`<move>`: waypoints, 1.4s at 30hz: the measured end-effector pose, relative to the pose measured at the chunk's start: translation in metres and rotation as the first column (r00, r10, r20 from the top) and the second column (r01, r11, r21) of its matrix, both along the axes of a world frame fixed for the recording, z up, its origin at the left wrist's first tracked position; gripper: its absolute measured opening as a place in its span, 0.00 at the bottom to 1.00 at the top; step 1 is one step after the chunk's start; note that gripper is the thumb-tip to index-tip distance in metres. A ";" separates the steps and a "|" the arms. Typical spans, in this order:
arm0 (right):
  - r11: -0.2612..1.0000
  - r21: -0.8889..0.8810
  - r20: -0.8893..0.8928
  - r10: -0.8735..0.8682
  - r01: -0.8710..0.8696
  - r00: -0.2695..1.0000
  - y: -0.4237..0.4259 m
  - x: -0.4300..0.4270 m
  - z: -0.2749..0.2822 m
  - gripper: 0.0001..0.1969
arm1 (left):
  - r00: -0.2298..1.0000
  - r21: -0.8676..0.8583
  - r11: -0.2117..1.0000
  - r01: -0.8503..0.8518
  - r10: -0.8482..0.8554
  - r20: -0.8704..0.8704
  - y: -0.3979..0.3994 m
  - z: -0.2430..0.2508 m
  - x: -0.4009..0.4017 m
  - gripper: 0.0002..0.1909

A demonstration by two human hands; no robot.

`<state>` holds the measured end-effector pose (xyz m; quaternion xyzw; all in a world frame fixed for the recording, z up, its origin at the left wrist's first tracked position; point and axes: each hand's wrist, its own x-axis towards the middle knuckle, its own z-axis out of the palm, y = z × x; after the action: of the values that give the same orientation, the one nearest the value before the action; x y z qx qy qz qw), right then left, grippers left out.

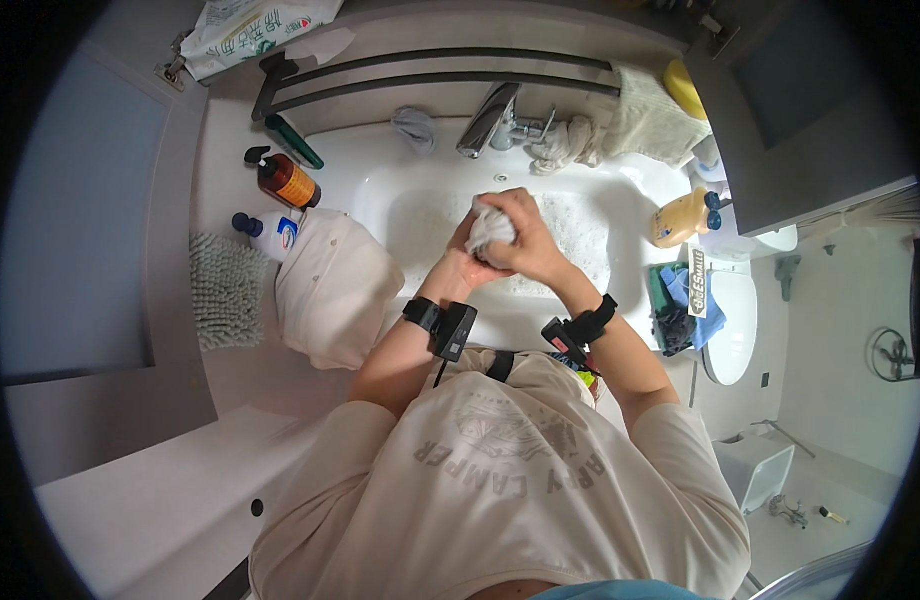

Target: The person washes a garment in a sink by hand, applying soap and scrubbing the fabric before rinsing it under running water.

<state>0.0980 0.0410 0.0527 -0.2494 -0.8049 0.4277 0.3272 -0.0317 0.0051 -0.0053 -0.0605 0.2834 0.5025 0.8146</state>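
Note:
A bunched white cloth (492, 229) is squeezed between my two hands above the white washbasin (355, 161). My left hand (463, 262) supports it from below and the left side, palm partly turned up. My right hand (526, 236) wraps over it from the right, fingers curled across the top. Below them, soapy water (576, 225) with foam lies in the basin. The chrome faucet (490, 124) stands at the back rim; I see no stream from it. Most of the cloth is hidden by my fingers.
A grey cloth (413, 129) and a crumpled beige cloth (568, 146) lie on the back rim. Left are an amber pump bottle (286, 180), a white pump bottle (268, 234) and a folded beige garment (336, 289). Right are a yellow bottle (681, 217) and dark and blue cloths (681, 300).

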 end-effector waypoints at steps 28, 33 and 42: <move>0.135 -0.973 -0.229 -0.688 -0.188 0.688 0.002 -0.028 -0.062 0.10 | -0.415 0.346 0.869 0.353 0.477 -0.774 0.006 0.019 0.008 0.12; 0.376 -0.912 -0.147 -0.670 0.162 0.728 -0.006 -0.021 -0.029 0.19 | 0.291 0.312 0.949 -0.039 0.310 -0.905 0.021 -0.009 0.006 0.14; 0.373 -0.922 -0.231 -0.740 0.100 0.632 -0.015 -0.025 -0.039 0.13 | -0.310 0.448 0.891 0.074 0.447 -0.839 0.019 0.021 0.028 0.10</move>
<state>0.0731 0.0258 0.0139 -0.4307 -0.2276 0.7092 0.5097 -0.0036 0.0237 0.0154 0.4511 0.7125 0.5126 0.1616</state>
